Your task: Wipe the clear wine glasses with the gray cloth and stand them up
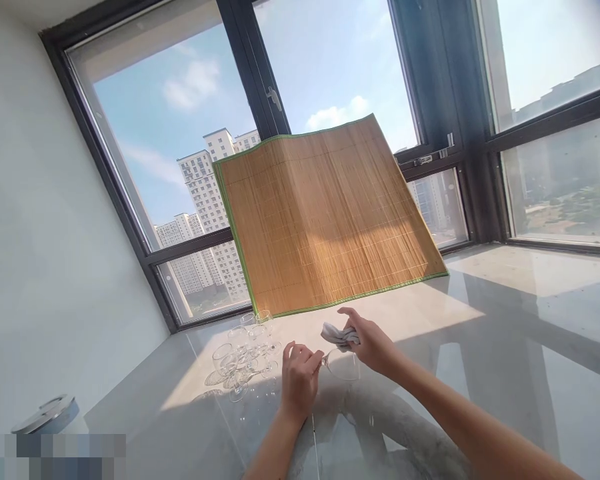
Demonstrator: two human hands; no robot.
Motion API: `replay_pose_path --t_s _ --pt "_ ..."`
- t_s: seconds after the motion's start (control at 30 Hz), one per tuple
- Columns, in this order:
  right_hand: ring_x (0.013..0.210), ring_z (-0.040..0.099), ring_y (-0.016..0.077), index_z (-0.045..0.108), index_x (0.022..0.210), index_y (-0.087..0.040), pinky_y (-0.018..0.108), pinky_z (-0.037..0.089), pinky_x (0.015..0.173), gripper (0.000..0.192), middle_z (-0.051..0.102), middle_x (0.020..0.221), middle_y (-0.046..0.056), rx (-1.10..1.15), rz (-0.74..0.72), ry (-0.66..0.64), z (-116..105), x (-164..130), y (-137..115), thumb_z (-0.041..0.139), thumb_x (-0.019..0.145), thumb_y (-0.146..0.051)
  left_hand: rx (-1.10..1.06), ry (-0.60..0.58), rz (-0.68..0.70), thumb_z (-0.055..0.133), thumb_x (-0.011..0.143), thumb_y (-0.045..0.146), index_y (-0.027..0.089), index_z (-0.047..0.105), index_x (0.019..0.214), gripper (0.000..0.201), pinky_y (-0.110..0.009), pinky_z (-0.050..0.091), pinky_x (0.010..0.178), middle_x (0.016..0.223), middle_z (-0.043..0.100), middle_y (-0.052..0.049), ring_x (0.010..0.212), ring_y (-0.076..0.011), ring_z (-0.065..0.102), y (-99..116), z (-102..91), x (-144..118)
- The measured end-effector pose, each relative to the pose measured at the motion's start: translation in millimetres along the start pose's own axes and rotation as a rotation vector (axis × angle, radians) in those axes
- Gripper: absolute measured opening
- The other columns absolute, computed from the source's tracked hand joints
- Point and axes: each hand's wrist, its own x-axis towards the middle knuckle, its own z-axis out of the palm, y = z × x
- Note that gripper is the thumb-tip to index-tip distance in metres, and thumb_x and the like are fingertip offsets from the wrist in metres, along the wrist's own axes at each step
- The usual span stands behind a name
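Note:
My left hand (299, 379) has its fingers closed around the stem end of a clear stemmed glass (345, 368), which lies tilted sideways with its bowl to the right. A crumpled grey-white cloth (336, 335) is pinched in my right hand (374, 343), with the index finger stretched out above it. The cloth is just over the upper side of the glass bowl; whether they touch I cannot tell. To the left of my left hand, several clear stemmed glasses (225, 360) stand grouped on the glossy pale tiled surface (405, 313).
A bamboo mat (325, 213) with green edging leans against the dark window frame (253, 67) behind the glasses. At the lower left is a round lidded container (47, 415), partly covered by a blurred patch. A white wall (45, 200) borders the left side.

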Motion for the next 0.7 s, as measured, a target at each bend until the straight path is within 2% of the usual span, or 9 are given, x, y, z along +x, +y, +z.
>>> replay_pose_path --t_s 0.1,0.2,0.3,0.4,0.53,0.7 --pt "0.069 0.055 0.0155 0.033 0.13 -0.022 0.024 0.037 0.063 0.066 0.063 0.08 0.0 0.04 0.056 -0.024 2 0 4 0.049 0.069 -0.002 -0.061 0.011 -0.093 0.049 0.093 0.022 0.023 0.068 0.107 0.023 -0.033 0.042 0.082 0.074 0.065 -0.003 0.077 -0.0182 0.058 -10 5.0 -3" --pt "0.069 0.056 0.0157 0.032 0.132 -0.022 0.024 0.037 0.062 0.069 0.063 0.079 -0.001 0.082 0.064 -0.071 7 -3 0 0.05 0.068 -0.002 -0.084 -0.006 -0.197 0.048 0.095 0.029 0.021 0.068 0.109 0.026 -0.029 0.04 0.069 0.075 0.067 -0.004 0.074 -0.0187 0.059 -21 11.9 -6" --pt "0.071 0.057 0.0156 0.031 0.133 -0.024 0.025 0.039 0.064 0.07 0.065 0.082 0.0 0.174 0.021 -0.112 9 -8 -11 0.051 0.068 -0.003 -0.026 -0.066 -0.227 0.051 0.092 0.026 0.021 0.07 0.102 0.023 -0.031 0.039 0.07 0.072 0.066 -0.004 0.073 -0.0201 0.059 -24 13.6 -7" --pt "0.072 0.058 0.0156 0.032 0.132 -0.025 0.025 0.041 0.066 0.068 0.066 0.083 0.0 0.259 -0.007 -0.128 7 -9 -19 0.053 0.07 -0.006 0.048 -0.087 -0.178 0.055 0.086 0.017 0.023 0.071 0.093 0.019 -0.034 0.038 0.074 0.069 0.063 -0.003 0.075 -0.021 0.055 -21 9.1 -5" --pt "0.069 0.059 0.0159 0.034 0.13 -0.024 0.026 0.042 0.064 0.062 0.066 0.08 0.0 0.288 0.041 -0.046 2 -5 -17 0.053 0.073 -0.011 0.047 -0.044 -0.107 0.054 0.083 0.01 0.023 0.071 0.093 0.024 -0.036 0.037 0.079 0.069 0.06 -0.003 0.077 -0.0203 0.05 -15 1.8 -1" --pt "0.068 0.059 0.0163 0.035 0.127 -0.023 0.026 0.042 0.064 0.057 0.067 0.08 0.0 0.269 0.11 0.057 -3 1 -8 0.053 0.073 -0.014 -0.017 -0.036 -0.07 0.057 0.083 0.01 0.025 0.072 0.089 0.022 -0.036 0.037 0.082 0.069 0.059 -0.002 0.078 -0.0192 0.05 -13 0.3 -1"
